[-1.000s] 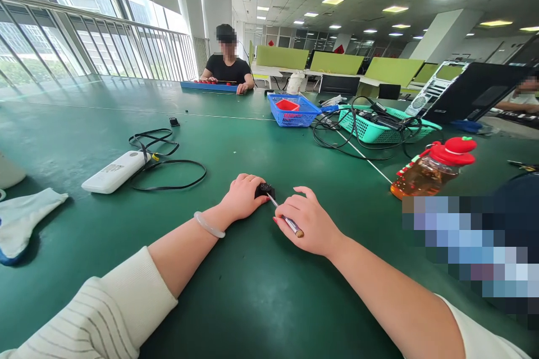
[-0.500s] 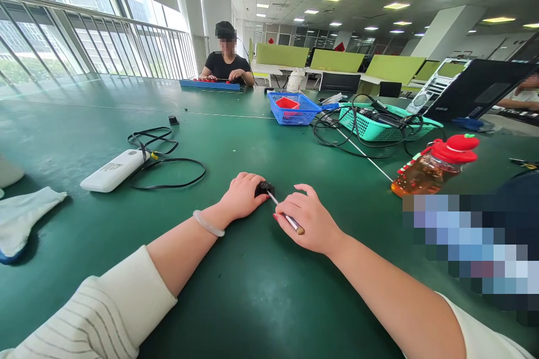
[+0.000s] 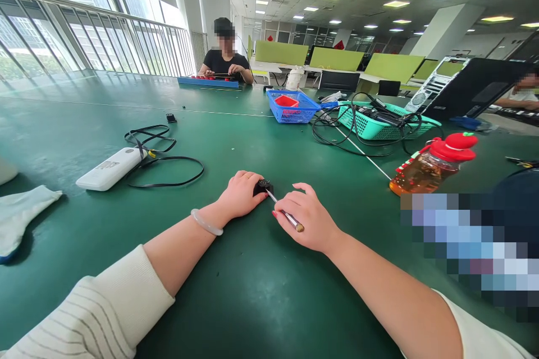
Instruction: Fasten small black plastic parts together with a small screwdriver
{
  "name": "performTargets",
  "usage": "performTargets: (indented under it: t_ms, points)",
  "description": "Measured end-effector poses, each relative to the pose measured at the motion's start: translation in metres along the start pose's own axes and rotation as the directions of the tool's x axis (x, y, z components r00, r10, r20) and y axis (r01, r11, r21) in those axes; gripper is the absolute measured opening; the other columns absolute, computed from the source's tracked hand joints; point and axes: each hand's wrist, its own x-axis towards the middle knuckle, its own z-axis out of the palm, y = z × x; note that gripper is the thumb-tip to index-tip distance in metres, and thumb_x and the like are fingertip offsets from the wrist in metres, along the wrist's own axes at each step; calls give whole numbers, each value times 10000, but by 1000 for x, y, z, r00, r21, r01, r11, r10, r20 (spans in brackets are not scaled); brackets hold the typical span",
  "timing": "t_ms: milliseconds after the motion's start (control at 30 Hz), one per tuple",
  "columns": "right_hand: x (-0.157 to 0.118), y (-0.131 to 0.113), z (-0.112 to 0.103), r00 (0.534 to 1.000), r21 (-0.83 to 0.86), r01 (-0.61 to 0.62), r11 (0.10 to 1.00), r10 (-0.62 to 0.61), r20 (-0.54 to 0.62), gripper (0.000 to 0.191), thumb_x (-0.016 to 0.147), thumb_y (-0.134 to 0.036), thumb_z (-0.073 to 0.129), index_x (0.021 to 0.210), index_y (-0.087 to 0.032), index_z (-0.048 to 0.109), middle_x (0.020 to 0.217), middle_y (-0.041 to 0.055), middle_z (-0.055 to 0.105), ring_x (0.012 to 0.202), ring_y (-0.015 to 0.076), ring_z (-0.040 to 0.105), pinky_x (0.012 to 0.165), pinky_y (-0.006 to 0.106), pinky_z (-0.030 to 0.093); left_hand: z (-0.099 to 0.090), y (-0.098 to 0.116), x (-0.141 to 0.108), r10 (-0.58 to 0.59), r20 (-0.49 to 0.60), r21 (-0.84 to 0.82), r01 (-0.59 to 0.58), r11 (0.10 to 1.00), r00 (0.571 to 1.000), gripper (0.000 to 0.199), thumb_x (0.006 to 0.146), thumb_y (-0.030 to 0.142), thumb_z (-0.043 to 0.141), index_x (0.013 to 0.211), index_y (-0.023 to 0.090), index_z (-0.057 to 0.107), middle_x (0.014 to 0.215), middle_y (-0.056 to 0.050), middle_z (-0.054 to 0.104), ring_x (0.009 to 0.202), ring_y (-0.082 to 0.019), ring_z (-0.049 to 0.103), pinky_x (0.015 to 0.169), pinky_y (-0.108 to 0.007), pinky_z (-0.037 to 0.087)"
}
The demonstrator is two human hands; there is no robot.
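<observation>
My left hand is closed on a small black block-like part, pressing it against the green tabletop. Fingers cover much of the part, so its kind is unclear. In my right hand is a slim tool with a thin silvery shaft and a tan-brown rear end, pinched between thumb and fingers, index finger raised. The tool's thin tip meets the near right side of the black part; exact contact is too small to make out.
A white power bank with a black cable lies left, near a pale cloth. Farther back are a blue basket and a green basket of cables. A red-capped bottle stands right. Another person sits opposite.
The view has shifted very slightly. Both hands keep nearly the same pose, with the tool tip still at the black part.
</observation>
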Motion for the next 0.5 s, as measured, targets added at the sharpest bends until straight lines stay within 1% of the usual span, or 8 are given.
performTargets:
  t_ms: [133, 333, 500]
  points:
    - [0, 0, 0, 1000, 21, -13, 1000, 13, -9, 150, 943, -209, 469, 823, -220, 560, 711, -27, 610, 646, 126, 538, 1039, 428, 335, -1, 1, 0, -6, 8, 7, 6, 1000, 1000, 349, 872, 408, 577, 1168, 224, 586, 1248, -68, 643, 1239, -314, 472, 1061, -488, 404]
    - [2, -1, -2, 990, 184, -127, 975, 137, -44, 146, 939, -217, 484, 800, -230, 527, 709, -36, 639, 640, 129, 537, 936, 372, 399, -1, 0, 0, -2, 9, 16, 2, 1000, 1000, 354, 872, 411, 580, 1169, 218, 586, 1253, -71, 642, 1239, -311, 475, 1063, -484, 402]
    - [3, -1, -2, 985, 211, -152, 966, 166, -49, 163, 942, -223, 481, 785, -232, 526, 698, -42, 642, 642, 132, 528, 924, 369, 397, 0, -1, 0, 4, 5, 14, -4, 1000, 1000, 353, 870, 410, 580, 1166, 217, 587, 1247, -72, 644, 1233, -315, 479, 1059, -489, 403]
